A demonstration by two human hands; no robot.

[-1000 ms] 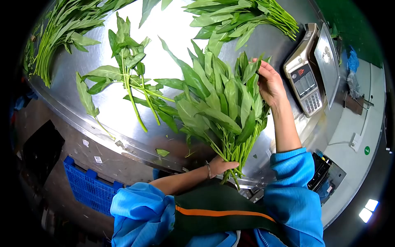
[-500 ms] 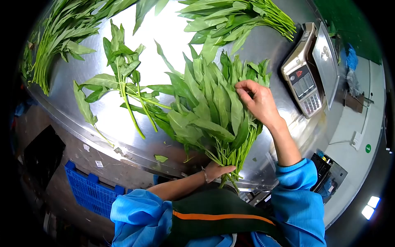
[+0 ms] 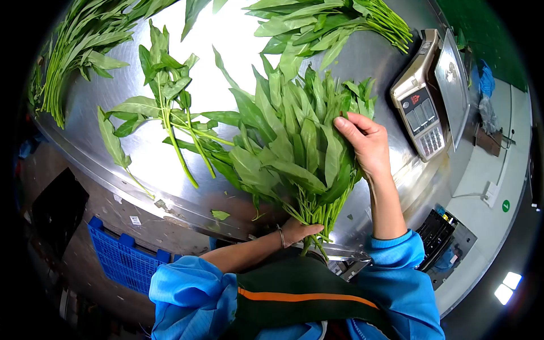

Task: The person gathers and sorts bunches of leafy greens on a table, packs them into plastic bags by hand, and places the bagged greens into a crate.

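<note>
A leafy bunch of water spinach leans over the front of the metal table, leaves pointing away from me. My left hand is wrapped round its stems near the cut ends, close to the table edge. At the bunch's right side, my right hand has thumb and fingers bent together on the leaves; part of the fingers is hidden behind them. Several loose water spinach stalks lie to the left of the bunch.
Another bunch of water spinach lies at the back, and more at the far left. A weighing scale stands at right. Below the metal table's front edge is a blue plastic crate.
My right hand has shifted slightly right and down along the bunch's right side, its thumb now on the leaves there. My left hand keeps its hold on the stems.
</note>
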